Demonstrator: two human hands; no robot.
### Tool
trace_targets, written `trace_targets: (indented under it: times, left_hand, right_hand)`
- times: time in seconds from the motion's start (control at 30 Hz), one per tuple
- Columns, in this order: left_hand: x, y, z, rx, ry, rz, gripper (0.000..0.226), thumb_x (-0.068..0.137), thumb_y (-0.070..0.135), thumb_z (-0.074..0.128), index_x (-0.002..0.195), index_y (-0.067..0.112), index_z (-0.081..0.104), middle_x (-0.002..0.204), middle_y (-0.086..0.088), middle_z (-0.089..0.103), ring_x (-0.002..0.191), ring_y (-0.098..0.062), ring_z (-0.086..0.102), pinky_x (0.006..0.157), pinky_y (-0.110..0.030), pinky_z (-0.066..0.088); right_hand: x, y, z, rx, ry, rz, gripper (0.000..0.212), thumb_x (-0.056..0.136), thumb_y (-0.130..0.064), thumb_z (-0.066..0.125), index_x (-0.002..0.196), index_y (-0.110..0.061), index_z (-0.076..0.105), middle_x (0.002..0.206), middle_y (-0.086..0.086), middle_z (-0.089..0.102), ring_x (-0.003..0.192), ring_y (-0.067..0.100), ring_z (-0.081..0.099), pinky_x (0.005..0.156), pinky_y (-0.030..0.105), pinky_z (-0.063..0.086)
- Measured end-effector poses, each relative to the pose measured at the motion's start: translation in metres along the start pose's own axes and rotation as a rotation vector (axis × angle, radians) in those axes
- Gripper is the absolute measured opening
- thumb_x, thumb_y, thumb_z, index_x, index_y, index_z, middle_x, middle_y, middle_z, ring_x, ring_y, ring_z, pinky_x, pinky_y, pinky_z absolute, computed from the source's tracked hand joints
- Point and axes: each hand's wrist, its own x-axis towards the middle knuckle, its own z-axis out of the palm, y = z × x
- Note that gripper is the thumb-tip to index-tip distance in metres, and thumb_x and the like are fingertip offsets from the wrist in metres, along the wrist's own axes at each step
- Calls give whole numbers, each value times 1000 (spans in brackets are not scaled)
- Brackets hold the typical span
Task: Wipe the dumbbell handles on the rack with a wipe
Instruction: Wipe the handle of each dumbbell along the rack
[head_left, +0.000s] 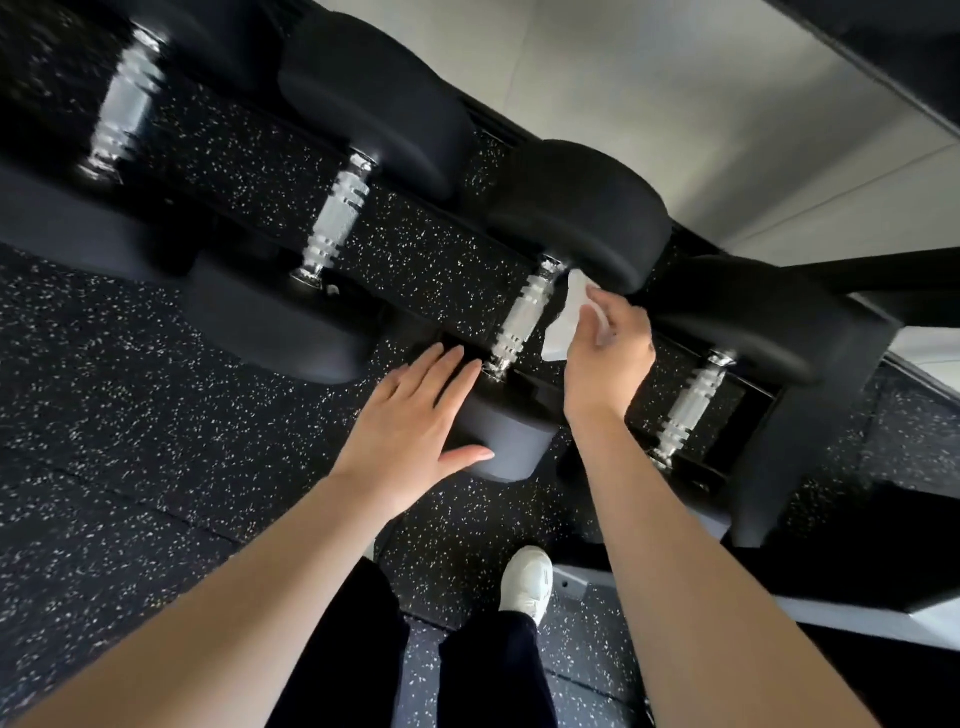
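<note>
Item, as I see it from the head camera: black steel rack carrying black rubber-headed dumbbells with knurled chrome handles; the handle at centre lies bare. My right hand pinches a white paper wipe just beside that handle, at its 3 o'clock. My left hand, fingers straight and slack, rests on the near black head at 6 o'clock; speckled black rubber floor beneath; one white shoe.
</note>
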Motion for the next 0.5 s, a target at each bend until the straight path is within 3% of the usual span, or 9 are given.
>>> trace_targets:
  times: [0.1, 0.27, 0.33, 0.43, 0.5]
  left_hand:
    - [1, -2, 7, -39, 28, 11, 83, 82, 68, 28, 141, 11, 42, 144, -10, 46, 136, -27, 39, 99, -44, 44]
    - [4, -8, 13, -30, 58, 40, 79, 83, 68, 32, 138, 13, 43, 141, -8, 47, 136, -26, 39, 96, -44, 45]
    - [4, -9, 14, -19, 54, 48, 79, 83, 69, 33, 138, 13, 44, 140, -7, 48, 135, -26, 39, 96, -43, 43]
    - [3, -9, 14, -8, 65, 42, 78, 83, 69, 33, 137, 14, 44, 140, -6, 48, 135, -25, 39, 95, -41, 41]
    - [2, -8, 15, -9, 88, 40, 78, 83, 69, 33, 137, 14, 45, 139, -6, 48, 135, -25, 40, 94, -40, 40]
  right_hand:
    - [10, -12, 29, 59, 147, 123, 21, 90, -3, 56, 103, -9, 71, 108, 6, 60, 88, 10, 55, 75, 4, 35]
    - [19, -22, 60, 266, 292, 392, 21, 86, 6, 57, 96, -4, 73, 109, 7, 66, 99, 16, 61, 62, -8, 34]
    - [18, -22, 58, 328, 270, 449, 20, 85, 4, 60, 97, -7, 73, 109, 5, 67, 97, 13, 62, 65, -5, 38]
    - [11, -19, 53, 293, 161, 419, 21, 84, -2, 65, 102, -9, 72, 108, 3, 68, 92, 5, 57, 83, 8, 42]
    - [11, -16, 52, 242, 126, 388, 19, 84, -4, 65, 100, -11, 72, 104, 4, 70, 90, 7, 59, 85, 14, 44]
